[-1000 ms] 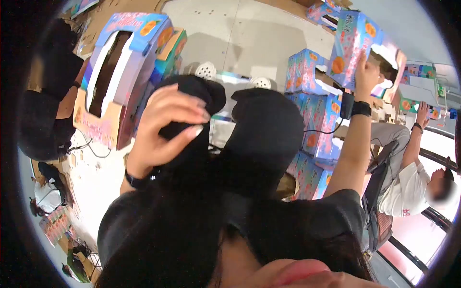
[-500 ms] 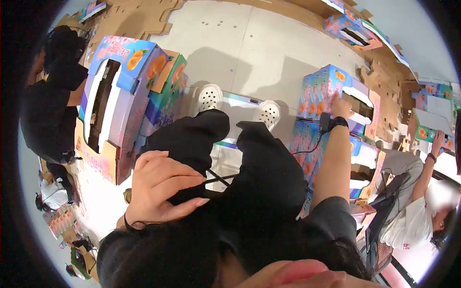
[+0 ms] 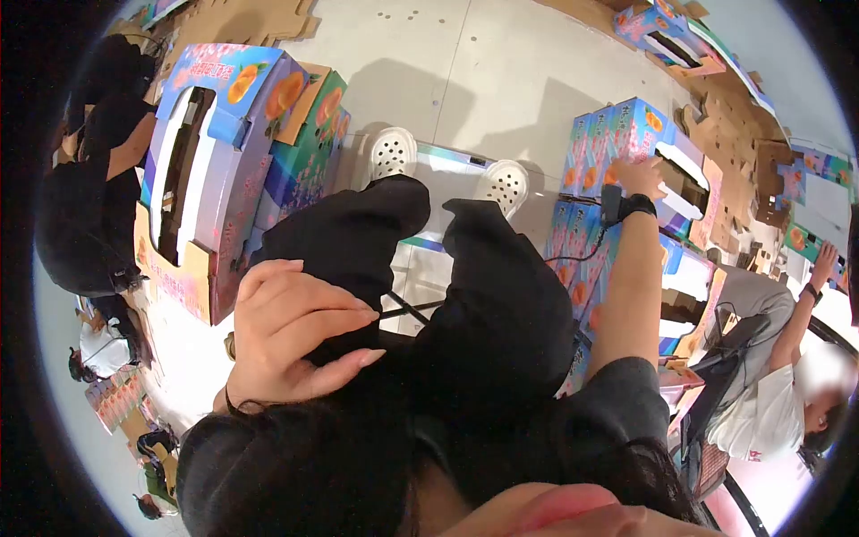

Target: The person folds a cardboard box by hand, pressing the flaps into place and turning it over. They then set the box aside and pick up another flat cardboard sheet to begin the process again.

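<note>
My left hand [image 3: 300,331] is over my dark-clothed thigh [image 3: 331,242], palm down, with its fingers loosely bent, the thumb apart and nothing in it. My right arm reaches out to the right. My right hand [image 3: 641,179] is at the top of a blue and pink fruit carton [image 3: 637,130], beside its cut-out opening, with fingers spread and no object in them. Its wrist wears a black band and a small black device [image 3: 612,204] with a cable. Several similar cartons [image 3: 565,237] are stacked below and beside it.
A large carton [image 3: 234,161] with a long opening stands at left, beside a green one [image 3: 309,134]. People sit at left [image 3: 89,215] and right [image 3: 761,394]. Flattened cardboard [image 3: 734,179] lies at right. Two white shoes [image 3: 392,154] rest by a low panel.
My right hand's fingers have spread and lifted from their bent hold at the carton's edge. The whole view has shifted slightly. My left hand keeps nearly the same pose.
</note>
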### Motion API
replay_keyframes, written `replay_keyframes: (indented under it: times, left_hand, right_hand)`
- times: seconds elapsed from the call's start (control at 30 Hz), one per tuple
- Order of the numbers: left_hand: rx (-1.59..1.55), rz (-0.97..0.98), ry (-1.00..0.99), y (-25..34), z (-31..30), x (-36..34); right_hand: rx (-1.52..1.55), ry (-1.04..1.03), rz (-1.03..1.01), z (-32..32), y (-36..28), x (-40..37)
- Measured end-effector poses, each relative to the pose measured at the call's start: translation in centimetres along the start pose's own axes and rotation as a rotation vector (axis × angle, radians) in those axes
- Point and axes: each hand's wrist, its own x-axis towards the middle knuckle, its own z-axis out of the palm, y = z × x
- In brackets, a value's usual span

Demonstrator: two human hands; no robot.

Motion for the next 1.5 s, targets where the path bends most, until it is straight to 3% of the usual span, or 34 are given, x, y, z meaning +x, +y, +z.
replay_keyframes:
  times: [0.1, 0.23, 0.53, 0.57, 0.6, 0.63, 0.67, 0.77, 0.87, 0.93, 1.03, 1.13, 1.17, 1.3, 1.4, 1.5]
  left_hand:
    - [-0.023, 0.015, 0.003, -0.2, -0.1, 0.2]
    - [-0.079, 0.061, 0.041, -0.4, 0.0, 0.2]
    - [-0.270, 0.225, 0.145, -2.1, 0.3, -3.0]
    - [-0.339, 0.219, 0.201, -2.2, 0.5, -3.4]
    - [-0.406, 0.217, 0.253, -2.1, 0.5, -3.8]
    - [-0.497, 0.210, 0.227, -2.1, -0.2, -4.4]
    - [-0.645, 0.195, 0.239, -2.5, 0.2, -5.2]
    - [-0.850, 0.054, 0.392, -3.7, -0.5, -7.3]
    - [-0.210, -0.183, 0.573, -7.3, -2.9, -9.9]
    - [0.344, -0.371, 0.570, -11.0, -3.4, -12.1]
    - [0.526, -0.698, 0.406, -14.7, -2.3, -14.7]
    - [0.247, -0.800, 0.385, -15.5, -1.0, -15.3]
    - [0.305, -0.813, 0.293, -15.4, -0.7, -15.6]
    - [0.254, -0.839, 0.409, -16.1, -0.2, -15.2]
    - [0.222, -0.931, 0.363, -15.1, -1.7, -14.3]
    - [0.223, -0.700, 0.599, -16.5, -1.1, -14.5]
  right_hand:
    - [-0.213, 0.397, -0.174, 7.4, 1.2, 3.3]
    - [-0.319, 0.094, -0.341, -1.2, -2.9, -6.4]
    - [-0.007, -0.048, -0.751, -4.9, -3.7, -14.5]
    - [0.016, -0.109, -0.877, -4.7, -2.8, -13.3]
    - [0.277, -0.300, -0.878, -4.9, -2.1, -13.2]
    - [0.533, -0.495, -0.845, -5.1, -1.3, -13.3]
    - [1.005, -0.818, -0.632, -6.3, -0.5, -15.0]
    - [1.266, -1.062, -0.678, -12.7, -0.3, -22.2]
    - [1.225, -1.006, -1.021, -16.1, 1.1, -27.5]
    - [0.970, -0.732, -1.154, -17.8, 1.6, -30.5]
    - [0.761, -0.432, -1.121, -18.6, 1.5, -35.0]
    - [0.709, -0.274, -1.093, -19.2, 1.1, -36.7]
    - [0.700, -0.234, -1.099, -19.4, 0.9, -37.1]
    - [0.655, 0.052, -1.382, -20.0, 0.1, -39.5]
    - [0.593, 0.191, -1.392, -19.5, -0.5, -40.2]
    - [0.631, 0.269, -1.333, -18.6, -0.6, -40.5]
